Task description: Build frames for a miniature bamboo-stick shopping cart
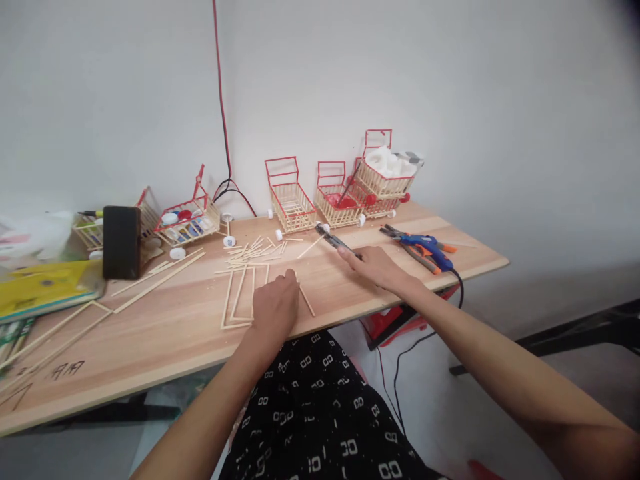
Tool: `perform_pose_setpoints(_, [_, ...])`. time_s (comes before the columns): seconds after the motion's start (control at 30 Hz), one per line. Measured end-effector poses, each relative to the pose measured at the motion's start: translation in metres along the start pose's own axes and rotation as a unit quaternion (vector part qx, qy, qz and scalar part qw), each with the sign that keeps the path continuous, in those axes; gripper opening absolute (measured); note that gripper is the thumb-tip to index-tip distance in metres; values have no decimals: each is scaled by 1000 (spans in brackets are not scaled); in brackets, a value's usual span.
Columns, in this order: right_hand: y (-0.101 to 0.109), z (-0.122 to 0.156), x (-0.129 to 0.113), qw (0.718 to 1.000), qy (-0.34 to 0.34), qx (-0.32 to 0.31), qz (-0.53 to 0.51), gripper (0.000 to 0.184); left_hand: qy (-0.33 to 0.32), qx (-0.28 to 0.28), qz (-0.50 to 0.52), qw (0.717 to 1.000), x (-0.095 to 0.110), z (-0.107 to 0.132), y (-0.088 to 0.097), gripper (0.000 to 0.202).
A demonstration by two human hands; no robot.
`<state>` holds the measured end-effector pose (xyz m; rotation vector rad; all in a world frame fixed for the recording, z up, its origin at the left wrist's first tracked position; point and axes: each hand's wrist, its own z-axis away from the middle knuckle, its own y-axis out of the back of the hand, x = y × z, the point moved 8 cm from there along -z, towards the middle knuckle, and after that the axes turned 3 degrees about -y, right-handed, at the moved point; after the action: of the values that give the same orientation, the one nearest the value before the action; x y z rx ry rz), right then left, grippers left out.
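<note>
My right hand [373, 265] is closed around a dark pair of pliers [334, 239], their jaws pointing to the far left just above the table. A thin wooden stick [311, 247] lies close to the jaws. My left hand [276, 301] rests low over the near table edge with its fingers curled together; whatever they pinch is hidden. Another wooden stick [307, 300] slants out beside those fingertips. Partly under the left hand is a nested frame of sticks [226, 300]. Short cut sticks [255, 251] are scattered behind it.
Small stick-built carts with red handles [293, 203] line the wall, one piled with white material [387, 163]. At right lie a blue glue gun [427, 243] and orange-handled pliers [417, 259]. A phone [121, 242] stands at left near a yellow packet [47, 287] and long sticks [160, 281].
</note>
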<state>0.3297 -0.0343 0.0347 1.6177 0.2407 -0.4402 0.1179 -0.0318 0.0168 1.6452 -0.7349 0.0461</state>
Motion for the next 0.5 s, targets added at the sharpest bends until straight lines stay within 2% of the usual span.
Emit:
perform_pose_setpoints(0.1, [0, 6, -8, 1000, 22, 9, 7, 70, -3, -14, -51, 999, -4, 2, 4, 20])
perform_pose_setpoints(0.17, [1, 11, -14, 999, 33, 14, 17, 69, -1, 31, -30, 999, -8, 3, 21, 22])
perform_pose_setpoints(0.27, [4, 22, -25, 997, 49, 27, 47, 67, -12, 147, 121, 982, -12, 4, 55, 18])
perform_pose_setpoints(0.3, [4, 26, -30, 996, 57, 32, 61, 67, -16, 161, 184, 969, -13, 3, 60, 16])
perform_pose_setpoints(0.33, [5, 29, -36, 994, 65, 38, 74, 66, -17, 153, 245, 957, -12, 0, 61, 16])
perform_pose_setpoints(0.4, [6, 37, -46, 990, 83, 51, 97, 63, -14, 97, 346, 933, -8, -7, 53, 21])
perform_pose_setpoints(0.5, [7, 45, -57, 986, 102, 65, 111, 58, -4, 26, 439, 898, 0, -12, 38, 21])
